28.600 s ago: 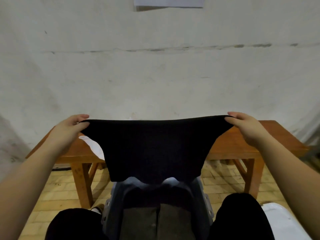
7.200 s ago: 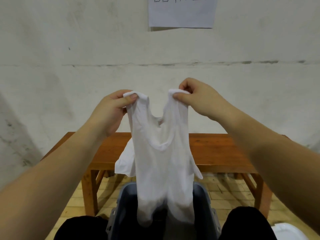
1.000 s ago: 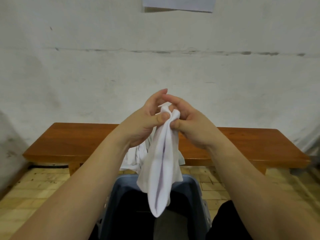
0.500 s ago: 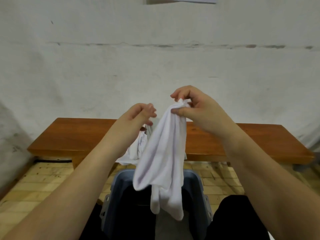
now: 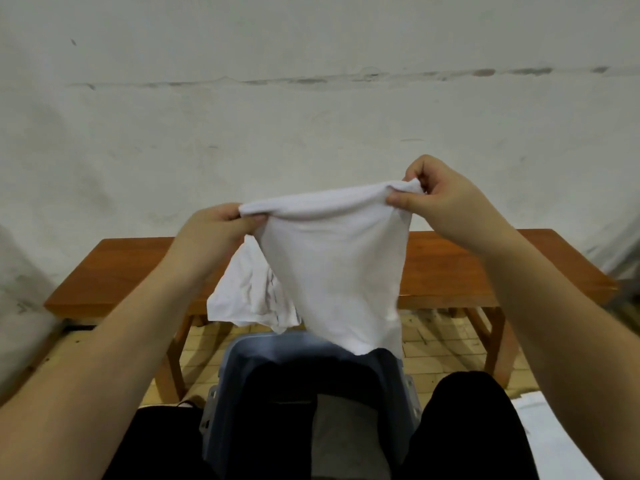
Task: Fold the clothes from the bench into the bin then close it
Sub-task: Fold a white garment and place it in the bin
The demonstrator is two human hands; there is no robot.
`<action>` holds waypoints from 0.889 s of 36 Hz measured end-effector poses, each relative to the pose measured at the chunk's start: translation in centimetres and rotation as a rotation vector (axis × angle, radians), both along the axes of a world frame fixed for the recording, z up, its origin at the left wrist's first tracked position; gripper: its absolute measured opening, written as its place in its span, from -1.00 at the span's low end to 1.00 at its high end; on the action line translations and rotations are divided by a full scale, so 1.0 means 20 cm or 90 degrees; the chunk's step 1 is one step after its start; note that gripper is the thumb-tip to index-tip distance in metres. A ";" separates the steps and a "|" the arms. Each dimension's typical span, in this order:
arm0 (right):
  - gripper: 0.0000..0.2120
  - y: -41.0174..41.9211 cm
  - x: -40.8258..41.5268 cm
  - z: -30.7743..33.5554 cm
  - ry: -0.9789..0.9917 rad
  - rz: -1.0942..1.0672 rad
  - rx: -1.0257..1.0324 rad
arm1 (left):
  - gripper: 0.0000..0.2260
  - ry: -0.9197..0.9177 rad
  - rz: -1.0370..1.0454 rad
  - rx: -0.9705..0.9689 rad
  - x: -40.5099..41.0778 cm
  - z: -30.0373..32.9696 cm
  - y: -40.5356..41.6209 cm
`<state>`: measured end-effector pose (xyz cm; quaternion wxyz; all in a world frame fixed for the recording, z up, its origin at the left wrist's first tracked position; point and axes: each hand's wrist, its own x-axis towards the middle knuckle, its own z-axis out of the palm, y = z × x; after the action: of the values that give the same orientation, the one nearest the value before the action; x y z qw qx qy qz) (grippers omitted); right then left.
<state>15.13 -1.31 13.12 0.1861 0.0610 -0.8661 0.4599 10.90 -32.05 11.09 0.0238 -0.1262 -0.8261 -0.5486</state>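
I hold a folded white top (image 5: 332,268) stretched out in the air above the grey-blue bin (image 5: 242,355). My left hand (image 5: 211,237) pinches its top left corner, and my right hand (image 5: 440,199) pinches the top right corner, a little higher. The cloth hangs down to the bin's far rim. Dark folded clothes (image 5: 277,386) lie inside the bin. Another white garment (image 5: 249,292) lies on the wooden bench (image 5: 131,268) behind, drooping over its front edge.
A white wall (image 5: 311,116) stands right behind the bench. The floor (image 5: 436,344) is yellow brick. The bin sits between my knees in black trousers (image 5: 474,420). A white object (image 5: 550,434), perhaps the lid, lies at the lower right.
My left hand took hold of the white top again, and both hands moved apart, spreading the cloth wide where it hung bunched from my right hand before.
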 end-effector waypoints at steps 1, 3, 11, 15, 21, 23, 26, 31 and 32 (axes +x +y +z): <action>-0.73 0.02 0.00 -0.01 -0.009 -0.004 0.012 | -0.88 -0.005 -0.006 0.017 -0.02 0.01 0.01; -0.74 0.06 0.00 -0.03 -0.038 -0.017 0.049 | -0.87 -0.022 -0.032 0.057 -0.07 0.01 0.02; -0.80 0.13 0.01 -0.03 -0.247 0.010 0.321 | -0.76 -0.100 -0.176 0.160 -0.21 0.09 0.12; -0.81 0.19 0.04 0.04 -0.131 0.027 0.049 | -0.75 -0.089 -0.201 0.206 -0.26 0.18 0.13; -0.77 0.24 0.02 -0.07 -0.213 0.027 0.087 | -0.83 -0.097 -0.204 0.057 -0.26 0.10 0.18; -0.79 0.28 0.03 -0.05 -0.197 0.025 0.026 | -0.83 -0.096 -0.228 0.084 -0.26 0.09 0.20; -0.80 0.34 0.04 -0.03 -0.202 0.037 -0.060 | -0.75 -0.086 -0.254 0.079 -0.28 0.09 0.24; -0.79 0.41 0.05 0.00 -0.228 0.066 -0.065 | -0.92 -0.051 -0.291 0.056 -0.34 0.10 0.32; -0.78 0.43 0.05 0.02 -0.223 0.065 -0.077 | -0.83 -0.056 -0.307 0.067 -0.36 0.11 0.34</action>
<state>16.08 7.21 13.43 0.0119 0.0127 -0.8519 0.5234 3.73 -25.30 13.25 -0.1370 -0.2943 -0.7430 -0.5854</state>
